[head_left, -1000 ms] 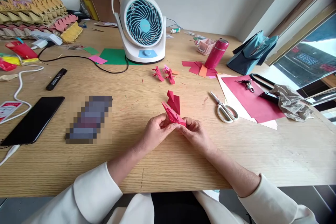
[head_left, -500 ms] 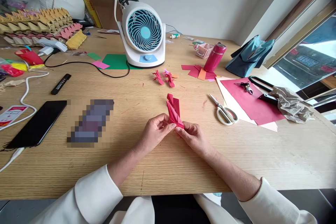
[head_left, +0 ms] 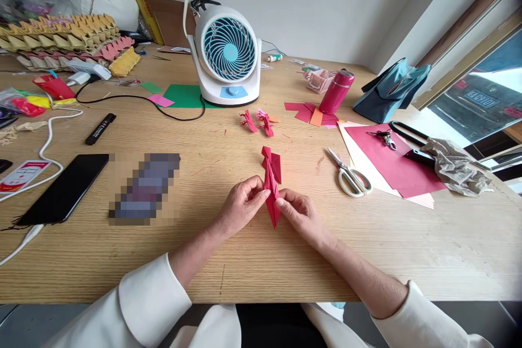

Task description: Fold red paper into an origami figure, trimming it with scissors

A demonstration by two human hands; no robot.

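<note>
A long, narrow piece of folded red paper (head_left: 271, 176) is held between my two hands above the table, its pointed lower end aimed toward me. My left hand (head_left: 244, 201) pinches its left edge between thumb and fingers. On the other side, my right hand (head_left: 299, 215) grips the right edge near the lower half, thumb on top. Just beyond the upper end lies a flat red paper piece (head_left: 276, 166), partly covered by the folded one. Two small folded red paper figures (head_left: 258, 122) lie farther back on the table.
White-handled scissors (head_left: 350, 176) lie right of my hands, beside red paper sheets (head_left: 387, 157) with keys on them. A white fan (head_left: 230, 54) stands at the back, a red bottle (head_left: 336, 91) to its right. On the left are a black tablet (head_left: 65, 189) and a marker (head_left: 100, 129).
The folded paper's lower end, bent up between my fingers before, now extends down toward me as a long point. My hands have shifted slightly apart along its sides. The view has moved slightly.
</note>
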